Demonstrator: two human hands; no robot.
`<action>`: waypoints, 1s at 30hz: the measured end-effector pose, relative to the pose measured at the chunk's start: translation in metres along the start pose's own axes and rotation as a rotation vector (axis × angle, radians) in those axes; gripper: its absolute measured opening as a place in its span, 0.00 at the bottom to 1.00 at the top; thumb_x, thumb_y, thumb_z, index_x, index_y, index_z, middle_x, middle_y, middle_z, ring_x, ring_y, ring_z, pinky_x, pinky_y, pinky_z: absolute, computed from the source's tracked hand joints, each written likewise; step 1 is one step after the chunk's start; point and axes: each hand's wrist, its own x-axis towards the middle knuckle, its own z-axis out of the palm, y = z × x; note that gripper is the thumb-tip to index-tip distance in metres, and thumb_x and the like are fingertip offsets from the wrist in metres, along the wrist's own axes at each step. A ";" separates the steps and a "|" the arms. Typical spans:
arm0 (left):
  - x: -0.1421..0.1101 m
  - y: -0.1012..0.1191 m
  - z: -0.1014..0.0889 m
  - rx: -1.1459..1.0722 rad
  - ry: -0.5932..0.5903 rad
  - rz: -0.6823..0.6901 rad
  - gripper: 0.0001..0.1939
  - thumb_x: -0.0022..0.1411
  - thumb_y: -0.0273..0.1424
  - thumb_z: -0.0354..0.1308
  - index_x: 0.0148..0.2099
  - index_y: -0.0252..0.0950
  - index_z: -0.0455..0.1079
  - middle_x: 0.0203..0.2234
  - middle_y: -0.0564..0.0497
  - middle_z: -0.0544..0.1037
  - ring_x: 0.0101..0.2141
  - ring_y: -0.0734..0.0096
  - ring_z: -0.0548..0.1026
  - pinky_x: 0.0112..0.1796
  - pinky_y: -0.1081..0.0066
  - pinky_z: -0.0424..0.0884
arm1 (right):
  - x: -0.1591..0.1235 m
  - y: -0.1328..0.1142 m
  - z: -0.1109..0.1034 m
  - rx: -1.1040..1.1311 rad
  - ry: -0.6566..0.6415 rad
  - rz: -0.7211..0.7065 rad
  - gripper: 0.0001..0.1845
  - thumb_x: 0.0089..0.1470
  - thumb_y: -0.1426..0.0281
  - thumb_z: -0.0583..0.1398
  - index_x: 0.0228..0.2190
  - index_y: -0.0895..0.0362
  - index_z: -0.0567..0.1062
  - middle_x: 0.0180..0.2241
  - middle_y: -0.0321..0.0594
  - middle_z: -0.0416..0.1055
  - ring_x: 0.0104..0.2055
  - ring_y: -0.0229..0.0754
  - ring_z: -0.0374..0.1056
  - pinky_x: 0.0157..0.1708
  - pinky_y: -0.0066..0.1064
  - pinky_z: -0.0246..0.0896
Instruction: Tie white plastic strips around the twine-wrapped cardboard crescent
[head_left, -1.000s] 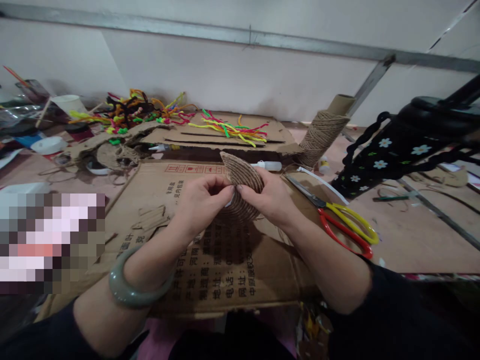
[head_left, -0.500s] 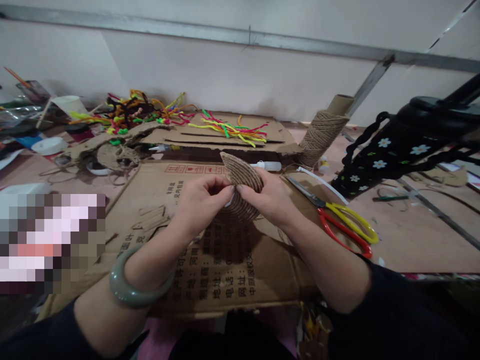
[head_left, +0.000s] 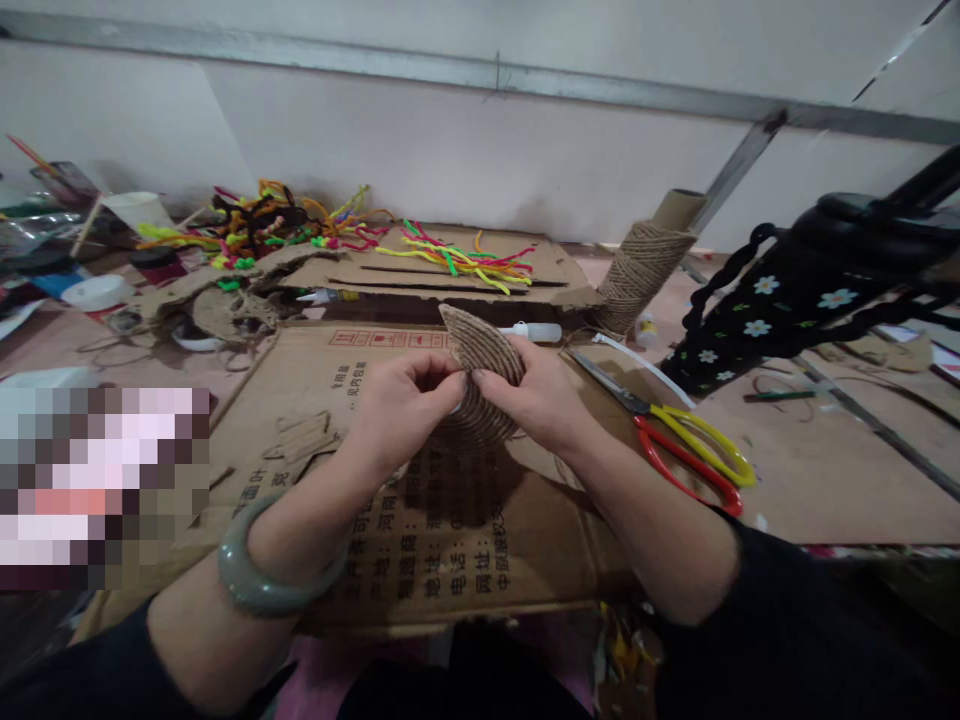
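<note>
A brown piece covered in coiled jute twine (head_left: 487, 345), pointed at its top end, is held between my two hands above a printed cardboard sheet (head_left: 300, 370). My left hand (head_left: 409, 405) pinches its left edge with thumb and forefinger. My right hand (head_left: 529, 395) wraps its right side, the thumb pressed on the front beside the left fingertips. What lies under the fingertips is hidden. Behind the piece lies a white squeeze bottle (head_left: 538, 331). Scissors (head_left: 645, 408) with one red and one yellow handle rest to the right of my right hand.
A twine spool (head_left: 645, 265) leans at the back right, near a black flowered tumbler (head_left: 795, 290). Colourful pipe cleaners (head_left: 457, 258) lie on a cardboard strip behind, with a tangled heap (head_left: 277, 220) to their left. Paint jars (head_left: 97, 292) stand at far left.
Both hands keep nearly the same hold on the twine piece. A pale bit seen under the left fingertips earlier shows less now.
</note>
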 end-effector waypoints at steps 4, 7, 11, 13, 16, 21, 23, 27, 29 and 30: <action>0.000 0.001 0.000 0.005 -0.001 0.001 0.08 0.49 0.34 0.60 0.25 0.34 0.71 0.19 0.54 0.71 0.21 0.76 0.66 0.24 0.74 0.62 | 0.000 0.000 0.000 -0.004 0.005 -0.001 0.11 0.45 0.69 0.58 0.33 0.59 0.72 0.30 0.37 0.72 0.30 0.37 0.65 0.31 0.29 0.60; 0.001 0.000 0.000 0.000 -0.005 0.000 0.08 0.49 0.34 0.59 0.25 0.34 0.71 0.19 0.53 0.71 0.22 0.76 0.66 0.24 0.74 0.63 | 0.000 0.000 0.000 0.003 0.003 -0.013 0.11 0.45 0.69 0.58 0.33 0.60 0.72 0.30 0.37 0.73 0.31 0.38 0.66 0.31 0.29 0.61; 0.001 -0.002 0.001 -0.008 -0.006 -0.008 0.08 0.49 0.34 0.59 0.25 0.34 0.71 0.19 0.53 0.71 0.22 0.75 0.66 0.24 0.74 0.63 | 0.000 0.000 0.000 -0.006 0.010 -0.017 0.11 0.45 0.69 0.58 0.33 0.60 0.72 0.30 0.38 0.73 0.30 0.38 0.65 0.31 0.29 0.61; 0.001 -0.001 0.000 -0.019 -0.004 -0.008 0.08 0.49 0.34 0.59 0.25 0.34 0.71 0.18 0.53 0.71 0.22 0.76 0.66 0.25 0.74 0.63 | 0.000 0.000 0.000 -0.007 0.009 -0.019 0.11 0.45 0.70 0.58 0.33 0.60 0.72 0.30 0.38 0.73 0.30 0.37 0.66 0.31 0.29 0.61; 0.001 -0.001 0.000 -0.036 -0.004 -0.001 0.07 0.48 0.33 0.60 0.24 0.34 0.70 0.18 0.54 0.71 0.22 0.76 0.66 0.24 0.74 0.63 | 0.000 0.000 0.000 0.004 0.005 -0.019 0.11 0.45 0.70 0.58 0.34 0.60 0.72 0.31 0.38 0.73 0.31 0.37 0.66 0.31 0.29 0.61; 0.002 -0.003 0.000 -0.054 -0.003 -0.012 0.07 0.48 0.32 0.60 0.24 0.33 0.71 0.18 0.54 0.71 0.21 0.76 0.66 0.24 0.74 0.62 | 0.000 0.000 0.001 0.006 0.002 -0.023 0.11 0.45 0.69 0.58 0.33 0.60 0.72 0.30 0.37 0.73 0.30 0.37 0.66 0.30 0.29 0.61; 0.002 -0.003 0.001 -0.066 -0.003 -0.027 0.07 0.47 0.32 0.60 0.24 0.33 0.70 0.18 0.54 0.71 0.21 0.77 0.66 0.24 0.74 0.62 | 0.000 0.000 0.001 0.001 0.001 -0.026 0.11 0.45 0.69 0.58 0.33 0.60 0.72 0.29 0.37 0.73 0.30 0.37 0.65 0.30 0.29 0.60; 0.002 -0.001 0.002 -0.099 0.000 -0.049 0.07 0.46 0.32 0.61 0.23 0.33 0.69 0.17 0.54 0.70 0.21 0.77 0.65 0.23 0.75 0.62 | 0.000 0.000 0.001 -0.005 0.002 -0.022 0.11 0.45 0.69 0.58 0.33 0.59 0.72 0.29 0.37 0.73 0.30 0.37 0.65 0.30 0.29 0.60; 0.002 -0.001 0.002 -0.116 0.002 -0.065 0.07 0.45 0.32 0.61 0.23 0.33 0.69 0.17 0.54 0.70 0.20 0.77 0.65 0.23 0.75 0.61 | 0.000 0.000 0.000 0.001 0.002 -0.018 0.11 0.45 0.69 0.58 0.33 0.59 0.72 0.30 0.37 0.73 0.30 0.38 0.66 0.31 0.29 0.61; 0.002 0.000 0.002 -0.122 0.003 -0.074 0.07 0.45 0.32 0.61 0.23 0.33 0.70 0.17 0.54 0.70 0.20 0.77 0.65 0.23 0.75 0.61 | 0.000 0.000 0.000 0.004 0.001 -0.016 0.11 0.45 0.69 0.58 0.34 0.59 0.72 0.30 0.37 0.73 0.31 0.38 0.66 0.31 0.29 0.61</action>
